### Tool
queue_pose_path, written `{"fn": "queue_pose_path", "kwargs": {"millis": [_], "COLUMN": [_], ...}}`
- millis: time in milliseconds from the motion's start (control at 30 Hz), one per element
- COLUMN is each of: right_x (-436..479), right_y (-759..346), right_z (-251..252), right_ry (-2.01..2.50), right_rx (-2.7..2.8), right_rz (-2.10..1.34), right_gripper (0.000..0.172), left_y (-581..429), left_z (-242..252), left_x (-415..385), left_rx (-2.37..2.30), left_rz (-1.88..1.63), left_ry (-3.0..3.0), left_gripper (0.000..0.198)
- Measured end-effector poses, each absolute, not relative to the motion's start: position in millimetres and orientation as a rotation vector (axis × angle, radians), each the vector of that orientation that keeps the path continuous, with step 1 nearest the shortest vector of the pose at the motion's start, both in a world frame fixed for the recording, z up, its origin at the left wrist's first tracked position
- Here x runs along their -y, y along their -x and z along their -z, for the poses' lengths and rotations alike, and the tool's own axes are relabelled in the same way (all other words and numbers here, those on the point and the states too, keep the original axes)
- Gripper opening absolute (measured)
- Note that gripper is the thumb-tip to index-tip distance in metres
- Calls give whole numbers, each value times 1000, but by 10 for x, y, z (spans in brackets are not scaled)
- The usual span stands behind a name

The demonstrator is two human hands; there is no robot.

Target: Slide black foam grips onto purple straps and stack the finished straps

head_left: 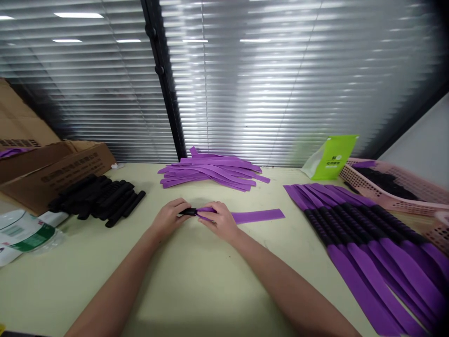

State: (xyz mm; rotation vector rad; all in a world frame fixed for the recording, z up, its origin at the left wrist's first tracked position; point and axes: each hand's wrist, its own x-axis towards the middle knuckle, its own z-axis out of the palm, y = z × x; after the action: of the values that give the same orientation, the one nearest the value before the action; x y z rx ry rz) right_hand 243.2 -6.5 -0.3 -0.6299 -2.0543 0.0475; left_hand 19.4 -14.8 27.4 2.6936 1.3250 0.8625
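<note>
As the left hand grasps a black tube, the right hand pinches a purple strip, narrowed near the tube, flat and square-ended beyond.

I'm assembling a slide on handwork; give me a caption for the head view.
The left hand holds a black tube, the right hand a purple strip, over a pale table.

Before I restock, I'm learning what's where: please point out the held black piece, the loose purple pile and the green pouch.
Held black piece [188, 212]: head view, its exposed part.
Loose purple pile [212, 172]: head view, middle strips.
Green pouch [334, 158]: head view, printed front.
</note>
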Motion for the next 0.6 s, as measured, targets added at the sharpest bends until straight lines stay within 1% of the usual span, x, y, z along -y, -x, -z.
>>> {"fn": "queue_pose_path", "kwargs": {"millis": [200,400,533,600], "right_x": [114,136,86,65], "right_y": [-2439,-2440,-2433,-2428], "right_z": [-27,-9,18,31], "right_ry": [592,624,759,773], "right_rx": [2036,2131,2145,2146], "right_rz": [-31,72,85,87], "right_gripper": [16,23,23,27], "left_y": [-253,-339,-251,-183], "left_z": [-255,-173,-161,-166], "left_x": [173,165,98,69], "left_rx": [-1247,-1135,-1184,-1242], "left_rz": [-975,-1053,-1023,-1039], "left_ry": [-2675,-2710,-2690,-2693], "left_gripper": [20,18,20,21]}}
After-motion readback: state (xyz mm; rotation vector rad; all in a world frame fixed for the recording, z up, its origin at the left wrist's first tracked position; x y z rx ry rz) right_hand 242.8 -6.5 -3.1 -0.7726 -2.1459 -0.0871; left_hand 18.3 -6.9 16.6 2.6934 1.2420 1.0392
